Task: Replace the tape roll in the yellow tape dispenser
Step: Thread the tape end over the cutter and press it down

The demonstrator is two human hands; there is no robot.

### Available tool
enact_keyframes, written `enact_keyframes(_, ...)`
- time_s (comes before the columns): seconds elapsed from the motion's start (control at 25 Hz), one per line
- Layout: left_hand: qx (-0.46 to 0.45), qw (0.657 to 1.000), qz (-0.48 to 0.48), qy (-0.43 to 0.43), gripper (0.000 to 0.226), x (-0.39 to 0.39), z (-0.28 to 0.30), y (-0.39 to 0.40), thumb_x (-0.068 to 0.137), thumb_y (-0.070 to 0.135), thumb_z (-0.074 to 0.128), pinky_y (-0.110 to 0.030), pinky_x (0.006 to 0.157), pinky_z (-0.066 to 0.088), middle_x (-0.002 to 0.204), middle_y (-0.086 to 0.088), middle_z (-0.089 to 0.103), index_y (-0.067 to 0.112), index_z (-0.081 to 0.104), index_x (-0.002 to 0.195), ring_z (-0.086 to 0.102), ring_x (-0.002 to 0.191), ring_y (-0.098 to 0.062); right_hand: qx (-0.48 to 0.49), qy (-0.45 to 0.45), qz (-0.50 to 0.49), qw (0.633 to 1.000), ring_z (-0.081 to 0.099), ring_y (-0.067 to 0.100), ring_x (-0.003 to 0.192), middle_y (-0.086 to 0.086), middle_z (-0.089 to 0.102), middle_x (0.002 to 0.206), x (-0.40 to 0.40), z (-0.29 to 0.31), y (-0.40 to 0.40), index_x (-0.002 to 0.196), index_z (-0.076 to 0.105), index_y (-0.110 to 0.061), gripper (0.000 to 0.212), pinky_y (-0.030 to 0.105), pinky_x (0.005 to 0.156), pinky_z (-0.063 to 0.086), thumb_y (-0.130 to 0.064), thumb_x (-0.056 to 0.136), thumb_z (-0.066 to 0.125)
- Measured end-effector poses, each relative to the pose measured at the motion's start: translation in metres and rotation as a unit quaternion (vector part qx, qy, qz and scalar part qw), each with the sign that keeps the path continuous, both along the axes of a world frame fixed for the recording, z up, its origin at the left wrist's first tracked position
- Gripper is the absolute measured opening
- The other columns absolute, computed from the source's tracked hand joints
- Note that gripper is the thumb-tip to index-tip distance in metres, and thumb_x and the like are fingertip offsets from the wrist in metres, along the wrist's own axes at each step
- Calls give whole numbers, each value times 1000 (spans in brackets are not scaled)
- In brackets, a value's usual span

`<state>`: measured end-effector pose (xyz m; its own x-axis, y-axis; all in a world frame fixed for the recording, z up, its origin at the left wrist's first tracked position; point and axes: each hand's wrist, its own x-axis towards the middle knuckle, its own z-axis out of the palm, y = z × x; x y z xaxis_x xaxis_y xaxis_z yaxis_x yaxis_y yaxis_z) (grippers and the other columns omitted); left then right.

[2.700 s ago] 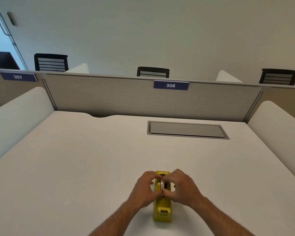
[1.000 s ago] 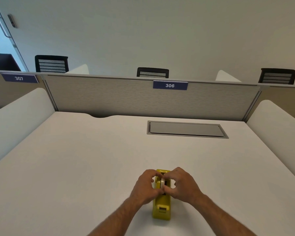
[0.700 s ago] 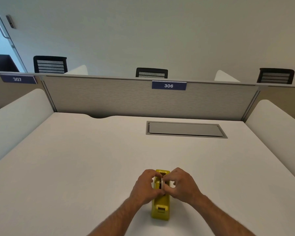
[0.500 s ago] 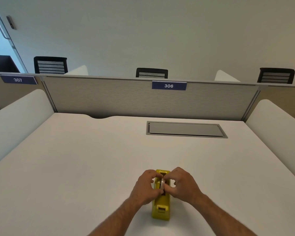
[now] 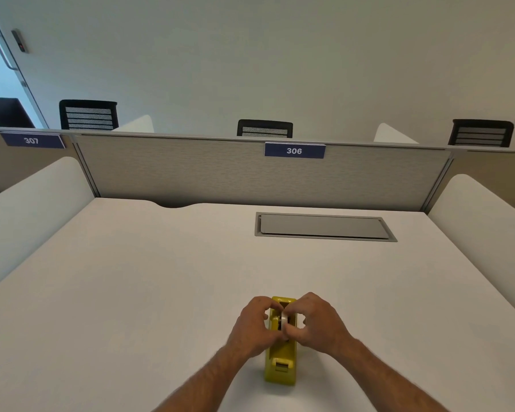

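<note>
The yellow tape dispenser [image 5: 280, 367] stands on the white desk [image 5: 131, 292], near the front edge, its cutter end toward me. A tape roll [image 5: 284, 320] sits upright in the dispenser's slot, only its top edge showing. My left hand [image 5: 254, 328] pinches the roll from the left side. From the right, my right hand [image 5: 320, 325] pinches the same roll. Both hands hide the middle of the dispenser and most of the roll.
A grey hatch cover [image 5: 324, 226] is set flush in the desk at the back right. A fabric partition with a sign reading 306 [image 5: 294, 150] closes the far edge. White curved side screens [image 5: 33, 209] rise on both sides. Black chair backs [image 5: 87, 114] show beyond.
Both hands stay on the roll in the dispenser with only slight finger shifts. The view has drifted a little; the dispenser has not moved on the desk.
</note>
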<state>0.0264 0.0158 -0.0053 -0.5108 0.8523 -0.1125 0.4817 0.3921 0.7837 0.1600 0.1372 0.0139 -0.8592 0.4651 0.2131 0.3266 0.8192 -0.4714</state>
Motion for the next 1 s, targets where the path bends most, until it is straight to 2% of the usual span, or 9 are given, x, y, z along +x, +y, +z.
enact_keyframes(0.64,4,1000,-3,-3,56,-1,-1,0,59,44,85,-20,81,50,126,15,49,41,57,107,54,106,-11,9,21,16,1000,54,4,81,-18,73,79,-1,-2,5,82,75,-31,14,32,60,54,-38,78,64)
enact_keyframes(0.88,-1,1000,0,6,57,0,-1,1,62,48,85,-19,82,51,127,16,48,39,57,111,54,106,-10,28,-5,34,999,52,5,88,-18,72,92,0,-4,2,97,72,-32,33,27,64,55,-51,72,61)
enact_keyframes(1.0,-1,1000,-1,3,57,1,-1,0,62,47,85,-20,82,51,127,15,49,39,56,111,54,107,-11,26,6,36,999,53,6,85,-19,74,89,0,-2,3,93,75,-31,24,29,63,54,-45,78,61)
